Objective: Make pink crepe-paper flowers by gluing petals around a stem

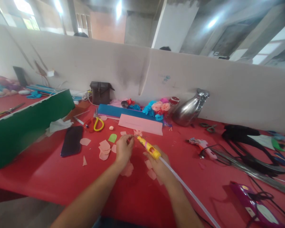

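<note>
My right hand (161,164) is wrapped round a yellow glue gun (152,151), with a long clear glue stick (187,190) running out of its back end. The gun's nozzle points up and left, close to the fingertips of my left hand (124,148). Those fingers are pinched together, and what they hold is too small to make out. Just beyond the nozzle is a small pink ruffled paper piece (138,132). Cut pink petals (104,148) lie left of my left hand beside a green petal (112,138). More pink petals (152,174) lie partly under my right hand.
A phone (72,141), yellow-handled scissors (99,124) and a green board (30,129) are on the left. Behind are a pink paper strip (140,124), paper flowers (160,107) and a metal jug (191,107). A purple power strip (254,202) and cables lie right.
</note>
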Demonstrator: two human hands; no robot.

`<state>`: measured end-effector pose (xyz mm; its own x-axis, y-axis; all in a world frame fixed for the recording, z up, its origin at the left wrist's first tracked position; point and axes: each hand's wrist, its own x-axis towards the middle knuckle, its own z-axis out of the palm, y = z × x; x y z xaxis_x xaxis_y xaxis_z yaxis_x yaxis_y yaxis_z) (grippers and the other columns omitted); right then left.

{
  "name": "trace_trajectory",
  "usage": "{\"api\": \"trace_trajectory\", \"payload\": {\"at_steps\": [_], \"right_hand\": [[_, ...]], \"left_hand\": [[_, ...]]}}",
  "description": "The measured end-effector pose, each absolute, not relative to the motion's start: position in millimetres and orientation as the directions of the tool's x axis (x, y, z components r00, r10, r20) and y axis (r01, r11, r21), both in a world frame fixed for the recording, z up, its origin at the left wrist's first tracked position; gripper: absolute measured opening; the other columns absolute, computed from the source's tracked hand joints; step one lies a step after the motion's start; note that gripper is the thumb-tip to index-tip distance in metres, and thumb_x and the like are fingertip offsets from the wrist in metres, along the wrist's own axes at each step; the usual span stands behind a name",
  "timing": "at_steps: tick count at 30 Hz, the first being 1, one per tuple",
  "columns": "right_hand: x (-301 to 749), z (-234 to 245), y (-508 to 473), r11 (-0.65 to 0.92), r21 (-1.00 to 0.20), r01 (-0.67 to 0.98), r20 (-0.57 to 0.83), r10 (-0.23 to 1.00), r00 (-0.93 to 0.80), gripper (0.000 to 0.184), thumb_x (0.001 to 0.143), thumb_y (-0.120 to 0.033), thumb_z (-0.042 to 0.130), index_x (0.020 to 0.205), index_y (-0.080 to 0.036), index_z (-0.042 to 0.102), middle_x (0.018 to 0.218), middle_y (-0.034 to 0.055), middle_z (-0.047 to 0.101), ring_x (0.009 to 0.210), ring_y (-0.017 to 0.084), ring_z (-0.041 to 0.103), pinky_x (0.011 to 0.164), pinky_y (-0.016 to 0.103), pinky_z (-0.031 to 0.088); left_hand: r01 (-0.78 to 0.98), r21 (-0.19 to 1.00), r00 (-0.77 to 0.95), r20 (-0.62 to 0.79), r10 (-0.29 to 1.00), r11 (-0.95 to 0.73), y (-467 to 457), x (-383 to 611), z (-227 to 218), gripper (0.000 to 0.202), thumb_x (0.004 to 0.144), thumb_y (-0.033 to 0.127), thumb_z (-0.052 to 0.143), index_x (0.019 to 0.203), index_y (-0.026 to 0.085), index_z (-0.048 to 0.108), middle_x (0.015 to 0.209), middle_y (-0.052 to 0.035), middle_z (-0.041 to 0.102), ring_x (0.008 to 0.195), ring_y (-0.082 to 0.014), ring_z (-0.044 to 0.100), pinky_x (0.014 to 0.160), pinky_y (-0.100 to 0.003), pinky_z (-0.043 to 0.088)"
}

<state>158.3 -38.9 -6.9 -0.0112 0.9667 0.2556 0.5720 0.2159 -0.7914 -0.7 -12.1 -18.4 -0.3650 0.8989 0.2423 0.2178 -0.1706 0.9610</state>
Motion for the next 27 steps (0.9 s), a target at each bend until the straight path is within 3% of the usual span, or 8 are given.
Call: {"api": "trace_trajectory", "payload": {"at_steps": [7, 27], "right_hand": [[162.8, -10.4, -36.6, 0.282, -0.661, 0.695, 0.272, 0.954, -0.129, 0.030, 0.081, -0.052, 0.051, 0.080, -0.022, 0.053, 0.070, 0.0011, 0.060, 0.060, 0.016, 0.055, 0.051, 0.024, 0.038], [163.9, -7.3, -35.6, 0.316, -0.633, 0.707, 0.291, 0.943, -0.161, 0.029, 0.082, -0.052, 0.049, 0.078, -0.023, 0.052, 0.066, -0.0002, 0.058, 0.057, 0.016, 0.053, 0.053, 0.025, 0.035]], "left_hand": [[0.324, 0.935, -0.338, 0.254, 0.906, -0.141, -12.9, -0.5, -17.1, 0.019, 0.078, 0.017, 0.051, 0.084, 0.014, 0.069, 0.079, -0.0054, 0.068, 0.063, -0.0128, 0.053, 0.060, -0.025, 0.039], [0.301, 0.945, -0.340, 0.228, 0.912, -0.124, -12.4, -0.1, -19.2, 0.019, 0.078, 0.021, 0.052, 0.083, 0.016, 0.069, 0.076, -0.0046, 0.067, 0.058, -0.0123, 0.050, 0.057, -0.025, 0.037]]}}
